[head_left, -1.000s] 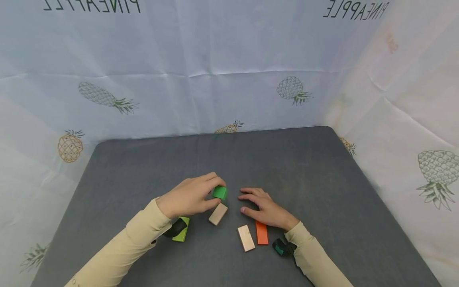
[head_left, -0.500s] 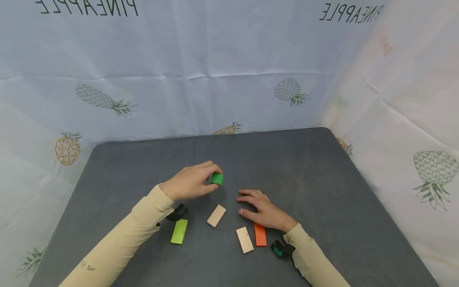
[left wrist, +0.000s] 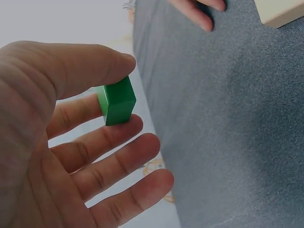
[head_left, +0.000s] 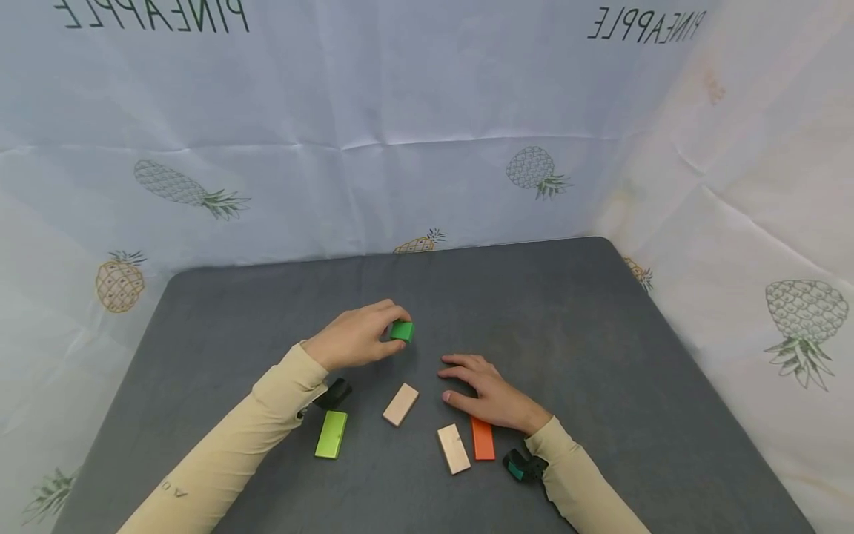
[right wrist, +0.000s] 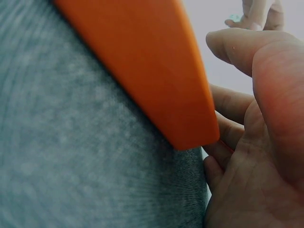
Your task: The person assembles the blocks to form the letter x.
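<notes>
The green block [head_left: 402, 331] is pinched by the left hand [head_left: 355, 337] beyond and to the left of the orange block [head_left: 483, 439], nothing being grasped by the relaxed right hand [head_left: 495, 394]; a positioning step is apparently in hand, for which steady lowering seems to be required.

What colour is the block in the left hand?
The block is green, seen best in the left wrist view.

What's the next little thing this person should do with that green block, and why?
I'd guess gently lowering the green block onto the table: the left hand pinches it between thumb and fingers, seemingly raised, while the right hand, holding nothing, is apart from it.
</notes>
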`<state>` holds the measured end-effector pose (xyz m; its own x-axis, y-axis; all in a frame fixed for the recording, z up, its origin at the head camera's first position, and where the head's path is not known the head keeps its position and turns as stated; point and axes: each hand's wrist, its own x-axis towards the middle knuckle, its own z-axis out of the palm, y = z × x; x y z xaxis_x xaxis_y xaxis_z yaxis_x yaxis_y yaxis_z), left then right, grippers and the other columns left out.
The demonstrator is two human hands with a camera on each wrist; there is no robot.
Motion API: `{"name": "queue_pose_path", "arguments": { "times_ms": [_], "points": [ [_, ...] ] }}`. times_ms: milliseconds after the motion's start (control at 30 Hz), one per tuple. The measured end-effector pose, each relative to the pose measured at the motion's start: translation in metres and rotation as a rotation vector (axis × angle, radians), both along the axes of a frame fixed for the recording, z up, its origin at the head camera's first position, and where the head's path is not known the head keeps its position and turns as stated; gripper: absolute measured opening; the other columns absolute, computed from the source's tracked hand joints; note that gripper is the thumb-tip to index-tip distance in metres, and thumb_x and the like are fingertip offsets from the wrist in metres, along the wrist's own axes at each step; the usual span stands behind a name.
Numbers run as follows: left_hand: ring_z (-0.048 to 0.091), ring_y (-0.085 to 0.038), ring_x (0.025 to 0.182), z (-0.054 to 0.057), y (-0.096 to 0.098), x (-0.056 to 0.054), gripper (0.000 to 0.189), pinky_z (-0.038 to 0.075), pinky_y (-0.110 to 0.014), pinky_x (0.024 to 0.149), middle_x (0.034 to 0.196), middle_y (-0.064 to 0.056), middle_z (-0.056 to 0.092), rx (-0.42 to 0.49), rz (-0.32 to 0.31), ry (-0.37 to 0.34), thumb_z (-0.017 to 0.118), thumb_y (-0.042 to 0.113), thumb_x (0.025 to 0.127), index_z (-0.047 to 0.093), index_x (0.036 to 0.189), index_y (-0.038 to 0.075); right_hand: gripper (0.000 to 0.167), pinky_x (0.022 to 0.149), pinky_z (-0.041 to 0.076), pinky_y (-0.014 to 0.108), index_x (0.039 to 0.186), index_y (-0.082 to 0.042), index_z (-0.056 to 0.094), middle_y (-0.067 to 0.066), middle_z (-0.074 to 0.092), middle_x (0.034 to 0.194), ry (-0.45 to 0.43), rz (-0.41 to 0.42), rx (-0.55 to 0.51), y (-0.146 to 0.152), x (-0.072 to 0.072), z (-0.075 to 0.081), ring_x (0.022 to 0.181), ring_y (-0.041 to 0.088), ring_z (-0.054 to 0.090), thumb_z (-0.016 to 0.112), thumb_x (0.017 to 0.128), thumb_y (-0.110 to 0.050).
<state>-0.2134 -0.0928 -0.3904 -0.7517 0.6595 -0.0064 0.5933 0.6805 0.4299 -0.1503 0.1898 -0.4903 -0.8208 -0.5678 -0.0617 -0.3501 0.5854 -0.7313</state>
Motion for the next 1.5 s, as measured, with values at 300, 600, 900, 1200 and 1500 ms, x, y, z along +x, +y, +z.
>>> {"name": "queue_pose_path", "arguments": {
  "times_ms": [300,600,900,1200,1500],
  "points": [
    [0.058,-0.016,0.086,-0.009,0.004,-0.005,0.030,0.047,-0.030,0.073,0.110,-0.001,0.061,0.015,0.009,-0.018,0.071,0.024,0.096,0.066,0.124,0.015,0.049,0.118,0.024,0.062,0.142,-0.023,0.059,-0.001,0.039,0.160,-0.014,0.002,-0.004,0.000,-0.001,0.000,0.149,0.027,0.033,0.056,0.101,-0.049],
    [0.052,-0.009,0.081,-0.026,0.006,-0.008,0.033,0.044,-0.027,0.070,0.109,-0.001,0.060,-0.015,0.010,-0.037,0.071,0.024,0.096,0.067,0.126,0.013,0.049,0.118,0.025,0.062,0.142,-0.023,0.059,-0.001,0.039,0.161,-0.009,0.002,-0.002,0.000,0.000,0.000,0.149,0.027,0.033,0.056,0.101,-0.050],
    [0.054,-0.010,0.085,-0.042,0.007,-0.008,0.032,0.046,-0.029,0.073,0.112,-0.003,0.061,-0.027,-0.002,-0.006,0.071,0.021,0.095,0.067,0.126,0.012,0.049,0.118,0.025,0.061,0.141,-0.022,0.059,-0.001,0.039,0.161,-0.014,0.004,0.000,-0.001,0.000,0.001,0.149,0.026,0.033,0.056,0.101,-0.050],
    [0.053,-0.009,0.085,-0.054,0.008,-0.007,0.032,0.046,-0.028,0.072,0.112,-0.002,0.061,-0.032,-0.011,-0.022,0.072,0.023,0.095,0.068,0.125,0.013,0.048,0.117,0.026,0.062,0.142,-0.024,0.059,-0.002,0.038,0.161,-0.010,0.005,-0.002,0.001,0.000,-0.002,0.148,0.026,0.034,0.056,0.101,-0.050],
    [0.053,-0.009,0.085,-0.062,0.009,-0.002,0.031,0.046,-0.028,0.071,0.109,-0.001,0.061,-0.035,-0.004,-0.019,0.073,0.025,0.094,0.069,0.123,0.014,0.048,0.117,0.026,0.062,0.141,-0.023,0.059,0.000,0.039,0.160,0.005,0.003,0.001,0.000,0.000,-0.002,0.148,0.027,0.034,0.056,0.101,-0.049]
  ]
}}
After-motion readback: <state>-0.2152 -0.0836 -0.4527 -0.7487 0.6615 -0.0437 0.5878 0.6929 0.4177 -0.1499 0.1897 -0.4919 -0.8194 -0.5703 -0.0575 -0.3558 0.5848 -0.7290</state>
